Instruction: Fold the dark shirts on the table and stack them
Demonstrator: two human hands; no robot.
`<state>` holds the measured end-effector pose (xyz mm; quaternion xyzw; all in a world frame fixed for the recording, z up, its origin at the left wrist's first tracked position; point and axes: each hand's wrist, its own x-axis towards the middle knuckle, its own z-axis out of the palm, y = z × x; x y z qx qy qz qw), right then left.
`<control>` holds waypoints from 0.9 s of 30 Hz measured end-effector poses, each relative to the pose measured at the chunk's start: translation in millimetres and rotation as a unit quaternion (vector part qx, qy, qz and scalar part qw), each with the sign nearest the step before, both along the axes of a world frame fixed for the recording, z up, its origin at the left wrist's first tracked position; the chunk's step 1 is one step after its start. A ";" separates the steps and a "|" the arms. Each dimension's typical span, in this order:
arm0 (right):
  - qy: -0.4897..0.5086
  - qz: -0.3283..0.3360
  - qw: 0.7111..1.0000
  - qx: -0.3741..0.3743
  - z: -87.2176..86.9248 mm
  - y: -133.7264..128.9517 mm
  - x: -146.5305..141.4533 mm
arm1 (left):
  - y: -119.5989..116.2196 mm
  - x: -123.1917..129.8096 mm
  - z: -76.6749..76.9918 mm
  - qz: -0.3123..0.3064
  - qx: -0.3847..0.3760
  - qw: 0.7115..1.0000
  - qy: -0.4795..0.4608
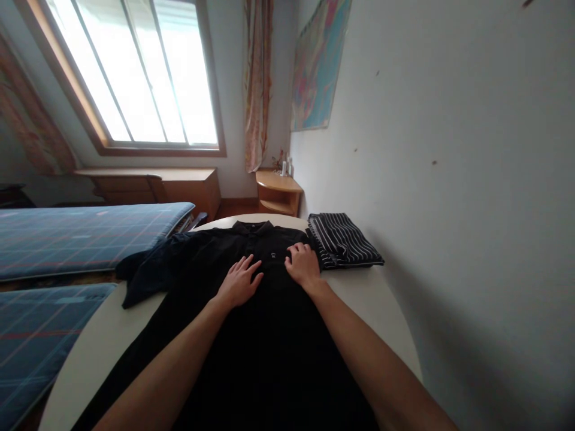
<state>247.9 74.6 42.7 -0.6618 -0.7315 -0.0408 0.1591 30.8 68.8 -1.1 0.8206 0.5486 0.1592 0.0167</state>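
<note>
Head view: black shirt (269, 311) flat on bench (381, 299) w/ left hand (238, 282) & right hand (304, 264) pressed open-palmed on chest, grip released; smooth outward fr. centre, keep fabric taut, avoid striped folded garment (344, 240).

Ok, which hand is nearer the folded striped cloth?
Right. The right hand rests on the black shirt just beside the striped cloth; the left hand lies farther left.

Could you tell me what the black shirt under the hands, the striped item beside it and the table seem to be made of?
The black shirt looks like soft matte fabric, possibly cotton knit: it lies limp, with a collar. The striped item seems to be thin woven or knit cloth, folded flat. The table has a smooth pale top, perhaps laminate or painted wood; I cannot tell which.
</note>
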 end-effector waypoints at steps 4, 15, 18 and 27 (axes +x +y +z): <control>-0.060 -0.081 0.991 0.088 12.0 5.6 14.7 | -0.3 1.8 0.9 0.000 -0.012 1.000 0.007; -0.049 -0.124 0.987 0.092 33.8 22.6 34.5 | -3.6 3.0 4.2 -0.017 -0.031 0.999 0.007; -0.035 -0.165 0.981 0.092 52.2 23.4 41.8 | -3.1 3.3 3.0 -0.019 -0.029 0.999 0.007; 0.000 -0.124 0.991 0.050 51.3 25.4 51.5 | -4.0 3.7 4.8 -0.036 -0.022 0.999 0.003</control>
